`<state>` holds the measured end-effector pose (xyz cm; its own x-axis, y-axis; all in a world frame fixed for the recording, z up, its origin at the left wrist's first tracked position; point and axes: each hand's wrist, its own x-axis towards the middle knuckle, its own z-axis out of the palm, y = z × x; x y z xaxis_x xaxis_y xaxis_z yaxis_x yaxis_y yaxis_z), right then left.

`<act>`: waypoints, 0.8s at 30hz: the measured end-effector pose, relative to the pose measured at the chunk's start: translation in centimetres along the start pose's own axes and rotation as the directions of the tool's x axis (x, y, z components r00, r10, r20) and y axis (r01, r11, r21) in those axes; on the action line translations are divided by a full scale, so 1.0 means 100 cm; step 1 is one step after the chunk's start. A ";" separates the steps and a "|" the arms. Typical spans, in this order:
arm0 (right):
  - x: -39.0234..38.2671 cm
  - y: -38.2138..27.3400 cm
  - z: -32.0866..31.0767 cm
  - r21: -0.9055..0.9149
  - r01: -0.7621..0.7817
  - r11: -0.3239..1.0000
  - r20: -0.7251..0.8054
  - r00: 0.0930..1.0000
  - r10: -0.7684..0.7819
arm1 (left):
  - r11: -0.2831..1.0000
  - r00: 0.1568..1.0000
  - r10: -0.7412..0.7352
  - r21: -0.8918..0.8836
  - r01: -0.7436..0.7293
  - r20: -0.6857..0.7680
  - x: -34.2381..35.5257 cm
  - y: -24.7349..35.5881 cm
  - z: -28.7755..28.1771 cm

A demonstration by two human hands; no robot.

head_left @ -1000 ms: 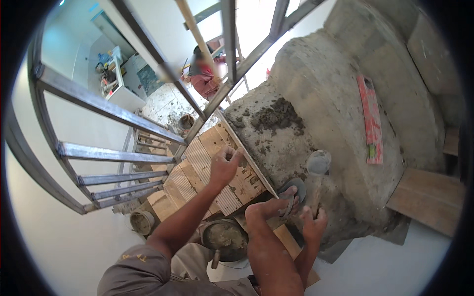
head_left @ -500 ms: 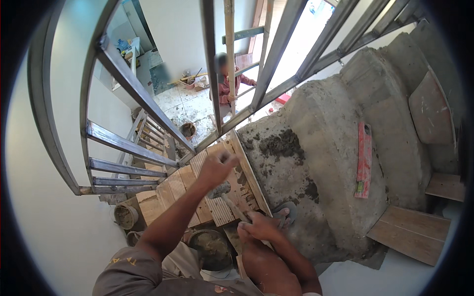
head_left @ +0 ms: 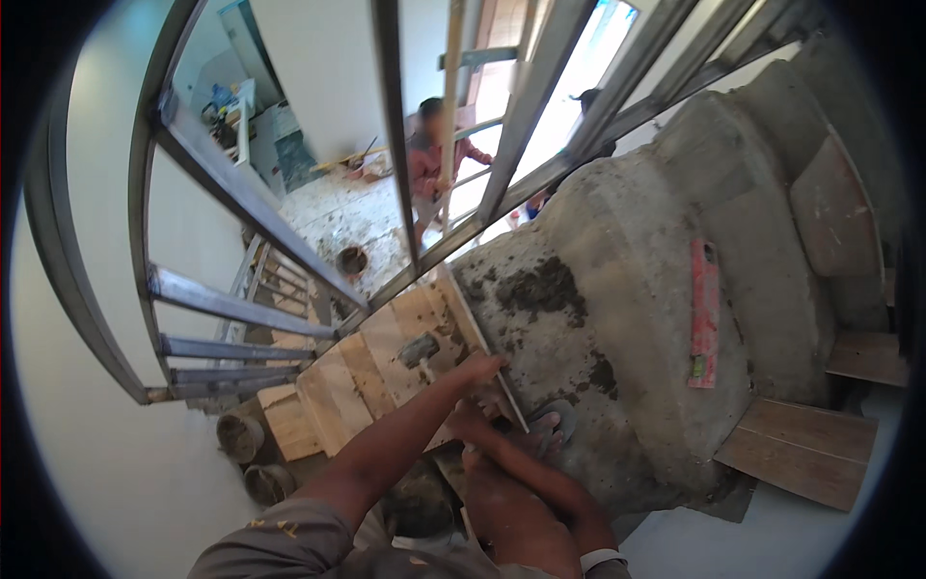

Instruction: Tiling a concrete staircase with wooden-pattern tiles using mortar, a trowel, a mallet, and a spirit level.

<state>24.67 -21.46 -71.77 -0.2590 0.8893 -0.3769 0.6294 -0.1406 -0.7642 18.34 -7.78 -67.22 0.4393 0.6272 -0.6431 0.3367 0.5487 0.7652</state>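
curved concrete stairs (head_left: 637, 289) fill the right side, with a grey metal railing (head_left: 251, 222) sweeping across the left and a person in a red top (head_left: 434, 164) standing far below. left hand (head_left: 475, 372) stretches out with fingers extended, flat at the edge of a wood-look tile (head_left: 386, 362) on the step below — clamped on nothing. right hand (head_left: 473, 425) sits just beneath it, against a thin metal strip (head_left: 487, 352); whether it grips anything i cannot tell. a red level (head_left: 704, 314) lies on the concrete, well apart.
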 end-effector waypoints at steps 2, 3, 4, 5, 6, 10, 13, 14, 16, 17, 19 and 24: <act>0.012 -0.005 0.001 0.048 -0.153 0.987 0.109 0.983 0.147 | 0.865 0.965 -0.258 -0.459 0.204 -0.056 -0.006 0.006 0.012; 0.021 -0.012 -0.002 0.051 -0.219 0.974 0.170 0.963 0.207 | 0.883 0.963 -0.253 -0.428 0.191 -0.091 -0.005 0.004 0.006; 0.019 -0.014 -0.001 0.045 -0.286 0.957 0.230 0.935 0.269 | 0.900 0.961 -0.249 -0.396 0.182 -0.123 -0.003 -0.002 0.000; 0.021 0.001 0.008 0.030 -0.276 0.961 0.264 0.929 0.258 | 0.971 0.987 -0.093 -0.230 0.060 -0.134 -0.002 -0.012 -0.005; 0.034 0.037 0.024 -0.313 0.080 0.946 0.273 0.962 0.009 | 0.996 0.991 0.071 -0.050 -0.077 -0.111 0.000 -0.016 -0.009; 0.033 0.088 0.048 -0.369 0.270 0.889 0.331 0.932 -0.145 | 0.954 0.981 0.163 0.269 -0.130 -0.106 -0.015 -0.007 -0.009; 0.040 0.094 0.058 0.000 -0.002 1.000 0.252 0.968 0.002 | 0.582 0.940 0.295 0.749 -0.318 0.170 -0.023 -0.003 -0.021; 0.042 0.117 0.045 -0.020 -0.009 1.000 0.216 0.976 0.013 | 0.576 0.935 0.305 0.747 -0.333 0.182 -0.022 0.016 -0.010; 0.037 0.182 -0.006 -0.269 0.110 0.957 0.049 0.994 -0.100 | 0.515 0.882 0.383 0.730 -0.450 0.273 -0.021 0.075 0.032; 0.029 0.139 0.013 -0.211 0.162 0.964 0.131 0.982 -0.137 | 0.613 0.939 0.306 0.723 -0.318 0.153 -0.027 0.043 0.005; 0.051 0.035 0.036 -0.369 -0.041 0.928 0.405 0.892 0.201 | 0.711 0.984 0.177 0.691 -0.129 0.002 -0.033 -0.016 -0.027; 0.025 0.125 -0.010 -0.585 0.309 0.750 -0.091 0.893 -0.440 | 0.985 0.988 -0.127 -0.131 0.116 -0.086 -0.023 0.066 0.034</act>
<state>32.68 -20.55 -81.74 -0.4415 0.8960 0.0473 0.8203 0.4244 -0.3833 22.42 -7.46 -60.60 0.3195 0.5974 -0.7356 0.2733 0.6852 0.6752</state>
